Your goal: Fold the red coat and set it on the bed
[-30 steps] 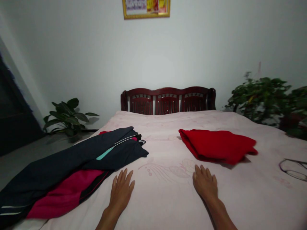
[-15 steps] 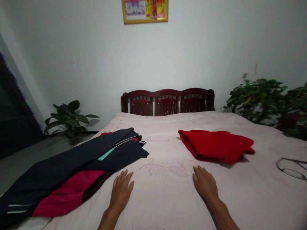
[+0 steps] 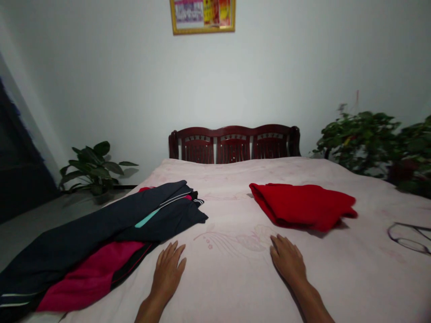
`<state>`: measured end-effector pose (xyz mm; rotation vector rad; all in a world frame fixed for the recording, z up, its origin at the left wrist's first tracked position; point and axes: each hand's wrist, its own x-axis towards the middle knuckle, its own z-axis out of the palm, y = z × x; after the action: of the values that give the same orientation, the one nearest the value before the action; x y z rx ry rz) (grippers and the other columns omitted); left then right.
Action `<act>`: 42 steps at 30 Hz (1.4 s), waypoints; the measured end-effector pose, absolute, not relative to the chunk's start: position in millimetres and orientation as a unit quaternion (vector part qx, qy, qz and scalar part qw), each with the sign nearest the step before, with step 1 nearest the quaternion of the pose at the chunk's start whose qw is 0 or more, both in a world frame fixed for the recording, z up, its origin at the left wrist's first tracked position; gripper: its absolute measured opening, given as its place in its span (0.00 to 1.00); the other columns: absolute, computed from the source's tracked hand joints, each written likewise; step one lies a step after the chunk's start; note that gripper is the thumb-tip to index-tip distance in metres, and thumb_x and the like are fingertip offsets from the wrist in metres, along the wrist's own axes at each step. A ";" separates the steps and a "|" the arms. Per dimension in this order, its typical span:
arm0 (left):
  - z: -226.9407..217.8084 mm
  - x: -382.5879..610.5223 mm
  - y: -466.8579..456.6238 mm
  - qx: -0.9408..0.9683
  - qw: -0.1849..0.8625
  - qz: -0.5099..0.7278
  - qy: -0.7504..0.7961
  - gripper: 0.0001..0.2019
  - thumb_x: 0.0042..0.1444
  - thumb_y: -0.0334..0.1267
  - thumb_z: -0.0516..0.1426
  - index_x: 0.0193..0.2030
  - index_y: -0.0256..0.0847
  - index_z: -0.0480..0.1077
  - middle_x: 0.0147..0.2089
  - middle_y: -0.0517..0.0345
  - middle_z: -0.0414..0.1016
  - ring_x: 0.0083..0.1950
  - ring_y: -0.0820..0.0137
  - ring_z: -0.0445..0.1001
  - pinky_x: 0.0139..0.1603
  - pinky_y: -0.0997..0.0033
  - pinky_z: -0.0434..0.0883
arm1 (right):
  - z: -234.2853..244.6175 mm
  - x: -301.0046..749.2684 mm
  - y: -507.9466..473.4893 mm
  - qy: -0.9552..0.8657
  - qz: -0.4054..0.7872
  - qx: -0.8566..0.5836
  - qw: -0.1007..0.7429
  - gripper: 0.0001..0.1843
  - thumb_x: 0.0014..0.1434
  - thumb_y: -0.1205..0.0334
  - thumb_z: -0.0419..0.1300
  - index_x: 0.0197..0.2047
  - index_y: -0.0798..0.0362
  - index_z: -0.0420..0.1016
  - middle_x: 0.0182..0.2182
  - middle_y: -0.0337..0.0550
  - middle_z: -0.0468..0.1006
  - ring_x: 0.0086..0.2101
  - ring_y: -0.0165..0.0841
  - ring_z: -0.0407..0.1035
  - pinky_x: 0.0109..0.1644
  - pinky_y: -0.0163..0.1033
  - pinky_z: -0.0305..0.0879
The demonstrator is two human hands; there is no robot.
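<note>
Framed picture (image 3: 202, 17) cut off at top; eyeglasses (image 3: 409, 237) clipped at right edge; navy-pink garment (image 3: 84, 237) runs off left edge.

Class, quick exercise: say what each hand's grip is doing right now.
Left grip: open, flat on the bedspread, holding nothing.
Right grip: open, flat on the bedspread, holding nothing.

A framed picture (image 3: 202, 16) hangs above the wooden headboard (image 3: 234, 144); potted plants (image 3: 92, 168) stand either side.
</note>
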<state>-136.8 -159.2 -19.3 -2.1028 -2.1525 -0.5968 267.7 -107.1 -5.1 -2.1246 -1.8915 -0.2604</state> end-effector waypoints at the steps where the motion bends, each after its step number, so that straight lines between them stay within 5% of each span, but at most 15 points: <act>1: -19.2 -136.7 -159.5 -0.687 0.036 -0.194 -0.700 0.21 0.65 0.37 0.49 0.63 0.43 0.68 0.69 0.50 0.65 0.71 0.60 0.59 0.71 0.51 0.53 | -5.9 268.2 -106.9 -0.656 -0.092 -0.735 0.145 0.25 0.66 0.62 0.47 0.62 0.54 0.70 0.63 0.51 0.68 0.63 0.45 0.59 0.67 0.54 0.53; 42: -22.5 -139.0 -160.3 -0.701 0.053 -0.193 -0.685 0.21 0.64 0.37 0.48 0.63 0.43 0.68 0.68 0.50 0.66 0.70 0.59 0.60 0.71 0.49 0.55 | -1.0 266.4 -107.6 -0.656 -0.079 -0.739 0.131 0.25 0.66 0.62 0.46 0.63 0.54 0.69 0.64 0.49 0.67 0.64 0.45 0.59 0.67 0.53 0.52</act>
<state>-139.0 -160.3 -22.5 -2.1296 -2.0821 -0.5879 266.4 -107.6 -1.0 -2.1467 -1.9034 -0.2297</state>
